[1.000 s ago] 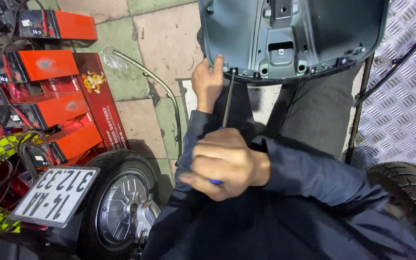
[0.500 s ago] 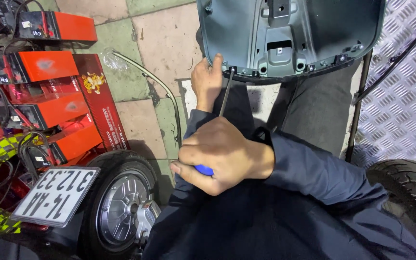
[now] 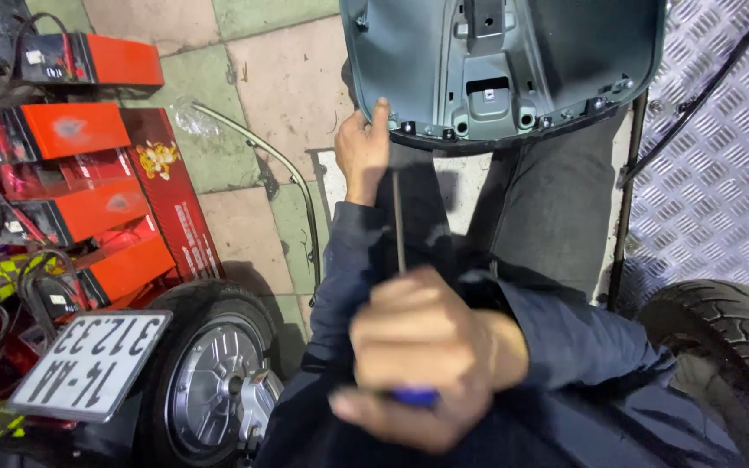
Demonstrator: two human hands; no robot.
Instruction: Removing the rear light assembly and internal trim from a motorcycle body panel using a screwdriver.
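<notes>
Since the earlier frames the right hand [image 3: 422, 355] has come closer under the camera and now fills the near centre; the screwdriver shaft [image 3: 398, 221] reads steeper, almost straight away from me. The left hand [image 3: 364, 152] has barely shifted along the panel edge.

Right hand: fingers curled tight round the blue screwdriver handle [image 3: 415, 398], only a sliver of which shows under the fist. The shaft runs from the fist toward the far side, its long axis near to far, with a slight lean left at the top. The tip ends just short of the lower rim of the grey-green plastic body panel [image 3: 496, 69], close beside the left thumb. I cannot tell whether it touches a fastener.

Left hand: far of the right, fingers wrapped on the panel's lower left edge, thumb up against the rim, gripping it.

The panel lies far of both hands, resting over the person's grey-trousered knee [image 3: 556, 208]. The left hand is the nearer one to it.

Around: scooter wheel [image 3: 218, 390] and licence plate [image 3: 88, 364] near left, red battery boxes [image 3: 88, 208] left, tyre [image 3: 721, 338] near right, chequer plate floor [image 3: 721, 173] right.
</notes>
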